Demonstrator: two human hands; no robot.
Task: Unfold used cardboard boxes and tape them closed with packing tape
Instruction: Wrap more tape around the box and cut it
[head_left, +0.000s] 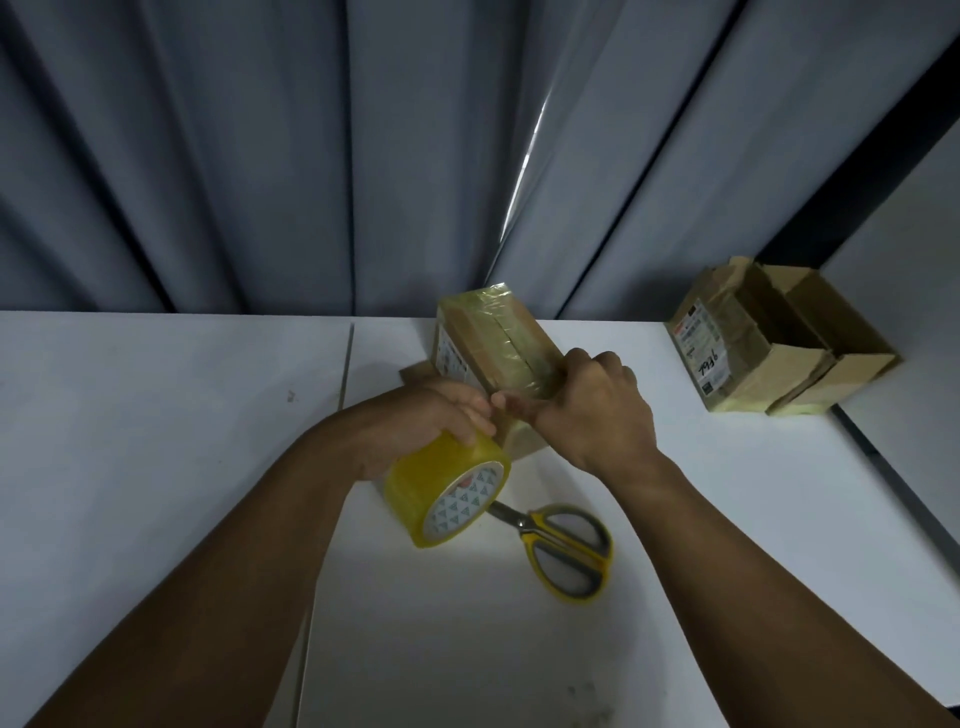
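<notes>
So, w/ the box (493, 338) as our landmark: it stands tilted on the white table (156, 415), toward the back edge. Our right hand (597, 410) has its fingers curled over the box's near top edge, clamping it. Our left hand (436, 410) sits just left of that edge, wrapped round the tape roll (452, 493), which hangs in front of & below the box. Whether a strip runs from roll to box we can't tell; the film is too clear to see.

Risks, as we judge them:
- The film could fold onto itself or snag our fingertips, b/c both hands crowd the same corner.
- If the right hand slackens, the light box prob. skids or tips when the roll pulls.
- A crooked pull would wrinkle the tape over the seam.
- The scissors (566, 545) lie in front of the box, blade tips hidden behind the roll. Reaching for them could let the roll drop & the tape end re-stick.

Materials:
- The box is brown card, rectangular, glossy w/ yellowish tape, w/ a printed label on its left face.
- The roll is thick translucent yellow film on a white patterned core.
- The scissors have steel blades & yellow-grey plastic loops.
- A second box (769, 343), flaps open, sits well to the right of the box.
- A grey pleated curtain (260, 156) hangs behind the box.
</notes>
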